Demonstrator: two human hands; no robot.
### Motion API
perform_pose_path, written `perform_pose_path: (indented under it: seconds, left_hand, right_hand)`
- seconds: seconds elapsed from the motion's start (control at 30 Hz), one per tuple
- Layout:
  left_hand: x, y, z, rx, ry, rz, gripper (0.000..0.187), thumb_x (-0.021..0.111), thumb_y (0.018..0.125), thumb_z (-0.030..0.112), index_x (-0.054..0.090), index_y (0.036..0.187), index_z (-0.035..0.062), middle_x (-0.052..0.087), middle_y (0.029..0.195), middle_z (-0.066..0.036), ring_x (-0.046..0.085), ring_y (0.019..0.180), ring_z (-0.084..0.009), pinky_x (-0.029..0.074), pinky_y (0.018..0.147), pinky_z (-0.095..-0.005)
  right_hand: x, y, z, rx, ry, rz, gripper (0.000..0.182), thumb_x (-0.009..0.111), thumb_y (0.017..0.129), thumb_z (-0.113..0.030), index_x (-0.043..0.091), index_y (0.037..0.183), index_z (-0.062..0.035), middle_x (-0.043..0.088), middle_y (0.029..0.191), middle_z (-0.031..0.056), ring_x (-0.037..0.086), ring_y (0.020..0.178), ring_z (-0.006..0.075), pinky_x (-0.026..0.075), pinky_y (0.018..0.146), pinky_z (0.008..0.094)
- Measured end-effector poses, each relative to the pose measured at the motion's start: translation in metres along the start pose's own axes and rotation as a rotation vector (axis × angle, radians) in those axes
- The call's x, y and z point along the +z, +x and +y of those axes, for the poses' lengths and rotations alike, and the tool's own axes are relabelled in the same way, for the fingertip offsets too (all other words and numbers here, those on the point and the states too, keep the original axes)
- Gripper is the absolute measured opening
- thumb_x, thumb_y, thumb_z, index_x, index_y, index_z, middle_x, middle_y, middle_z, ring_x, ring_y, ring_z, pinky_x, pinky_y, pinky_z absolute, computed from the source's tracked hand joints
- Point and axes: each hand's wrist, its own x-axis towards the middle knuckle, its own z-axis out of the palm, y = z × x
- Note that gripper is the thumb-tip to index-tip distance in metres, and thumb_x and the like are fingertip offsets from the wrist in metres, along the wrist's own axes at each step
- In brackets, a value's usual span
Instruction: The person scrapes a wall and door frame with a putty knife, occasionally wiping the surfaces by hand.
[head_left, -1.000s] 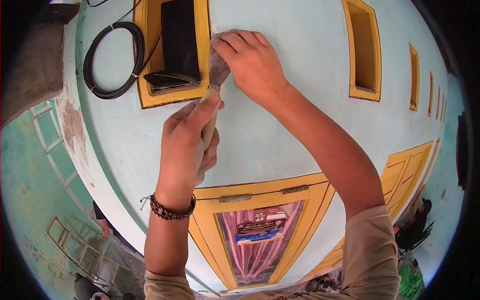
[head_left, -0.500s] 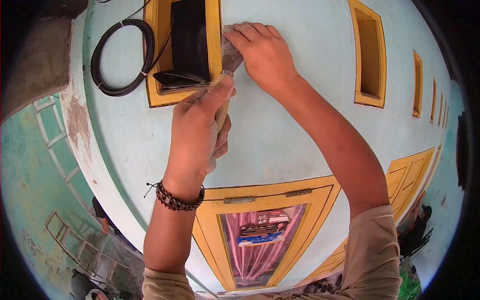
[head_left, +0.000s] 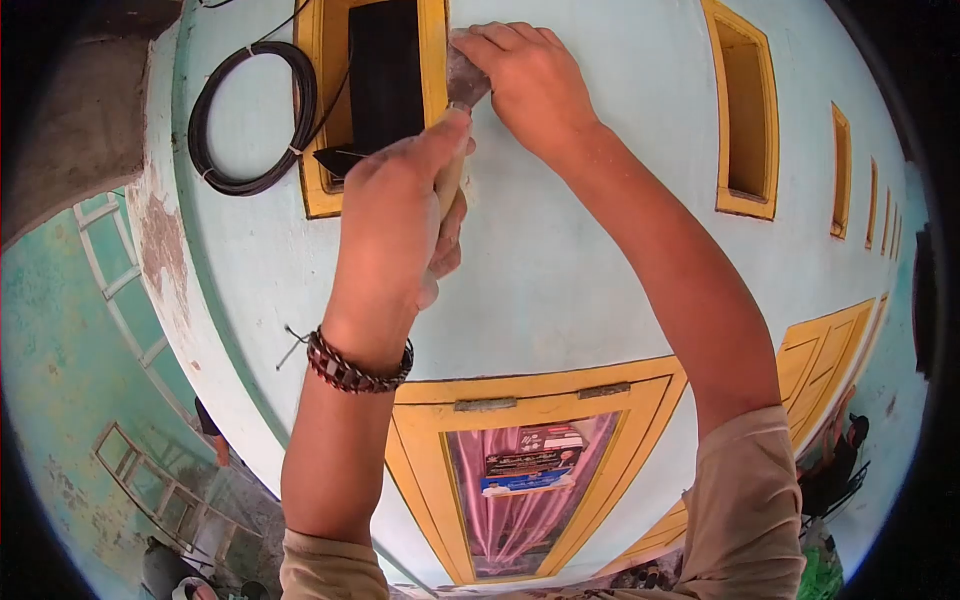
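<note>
A putty knife (head_left: 466, 84) is held upright against the pale blue wall, at the right side of a yellow-framed opening (head_left: 435, 70). Its light handle is wrapped by my left hand (head_left: 390, 215), the thumb lying near the base of the blade. My right hand (head_left: 538, 85) grips the dusty metal blade from the upper right, fingers curled over its far end. Where the blade's edge meets the wall is hidden. Inside the opening stands a black panel (head_left: 385, 75), and part of the lower sill is covered by my left hand.
A coil of black cable (head_left: 198, 125) hangs left of the opening. Below is a yellow-framed window (head_left: 420, 490) with a pink curtain. Another yellow-framed opening (head_left: 768, 150) is at right. A ladder (head_left: 120, 283) leans at far left. People are partly visible low on both sides.
My left hand has moved up with the putty knife's handle, and the blade has slid higher beneath my right hand. The view has shifted slightly.
</note>
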Motion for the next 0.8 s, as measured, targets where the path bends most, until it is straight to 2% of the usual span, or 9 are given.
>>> perform_pose_path:
  seconds: [0.07,0.2,0.3,0.4,0.5,0.57,0.6,0.7,0.8]
  left_hand:
    - [0.003,-0.008,-0.008,-0.046,0.034,0.032,0.041,0.060,0.092,0.043,0.061,0.102,0.0030,0.037,0.048,0.002,0.025,0.035,-0.0078,0.021,0.036,-0.0247]
    - [0.003,0.003,0.000,0.007,0.015,-0.016,0.037,0.060,0.092,0.039,0.061,0.097,0.0031,0.038,0.048,0.002,0.027,0.035,-0.0078,0.022,0.036,-0.0241]
    - [-0.002,0.009,0.016,0.066,-0.026,-0.060,0.033,0.061,0.091,0.034,0.061,0.090,0.0012,0.039,0.049,0.001,0.029,0.037,-0.0083,0.022,0.036,-0.0252]
    - [-0.001,-0.001,0.005,-0.014,-0.006,-0.018,0.033,0.061,0.090,0.034,0.061,0.090,0.0011,0.039,0.049,0.001,0.026,0.037,-0.0090,0.023,0.038,-0.0256]
    - [0.003,0.009,0.008,0.020,0.002,0.003,0.032,0.061,0.090,0.034,0.061,0.089,0.0018,0.039,0.049,0.001,0.026,0.036,-0.0089,0.023,0.038,-0.0254]
    - [0.004,0.016,0.017,0.064,-0.008,-0.034,0.031,0.061,0.090,0.034,0.061,0.089,0.0027,0.040,0.050,0.002,0.027,0.036,-0.0084,0.022,0.037,-0.0253]
    - [0.003,0.017,0.019,0.082,-0.011,-0.051,0.030,0.061,0.090,0.033,0.061,0.089,0.0032,0.040,0.050,0.002,0.027,0.036,-0.0081,0.022,0.036,-0.0252]
    - [0.004,0.008,0.005,0.030,0.019,-0.010,0.029,0.062,0.090,0.034,0.061,0.087,0.0053,0.041,0.050,0.002,0.031,0.037,-0.0076,0.023,0.036,-0.0248]
    - [-0.005,-0.014,-0.023,-0.049,0.013,-0.016,0.032,0.065,0.089,0.038,0.061,0.088,0.0062,0.042,0.053,0.004,0.035,0.039,-0.0055,0.025,0.035,-0.0227]
  right_hand:
    - [-0.002,-0.010,-0.007,-0.022,-0.016,0.042,0.027,0.062,0.074,-0.003,0.067,0.099,-0.0101,0.067,0.094,0.0048,0.062,0.094,0.0235,0.047,0.085,0.0357]
    - [-0.001,0.003,-0.001,0.018,-0.015,0.019,0.025,0.063,0.074,-0.003,0.068,0.097,-0.0098,0.067,0.092,0.0044,0.063,0.092,0.0232,0.047,0.084,0.0354]
    - [-0.006,0.015,0.001,0.093,-0.041,-0.166,0.045,0.060,0.072,0.007,0.065,0.114,-0.0097,0.067,0.110,0.0075,0.061,0.102,0.0269,0.047,0.091,0.0380]
    - [-0.002,0.003,-0.004,-0.018,-0.052,0.042,0.019,0.063,0.074,-0.005,0.068,0.091,-0.0100,0.067,0.089,0.0043,0.063,0.089,0.0224,0.047,0.081,0.0349]
    - [-0.006,0.010,0.000,0.064,-0.037,-0.149,0.044,0.061,0.072,0.005,0.064,0.114,-0.0092,0.066,0.110,0.0076,0.061,0.101,0.0270,0.047,0.090,0.0379]
    - [0.003,0.025,0.011,-0.008,0.015,0.024,0.020,0.062,0.077,-0.011,0.065,0.097,-0.0074,0.063,0.088,0.0095,0.060,0.083,0.0301,0.047,0.074,0.0401]
    - [0.006,0.028,0.013,-0.039,0.043,0.109,0.015,0.063,0.080,-0.019,0.065,0.089,-0.0065,0.062,0.076,0.0104,0.059,0.074,0.0316,0.047,0.066,0.0412]
    - [-0.001,0.017,-0.001,-0.014,0.124,0.181,0.012,0.067,0.075,-0.016,0.064,0.083,-0.0083,0.061,0.079,0.0112,0.058,0.079,0.0319,0.045,0.069,0.0414]
    - [-0.010,-0.021,-0.017,-0.019,-0.031,-0.013,0.023,0.064,0.073,-0.008,0.065,0.096,-0.0095,0.066,0.095,0.0046,0.062,0.092,0.0222,0.047,0.081,0.0356]
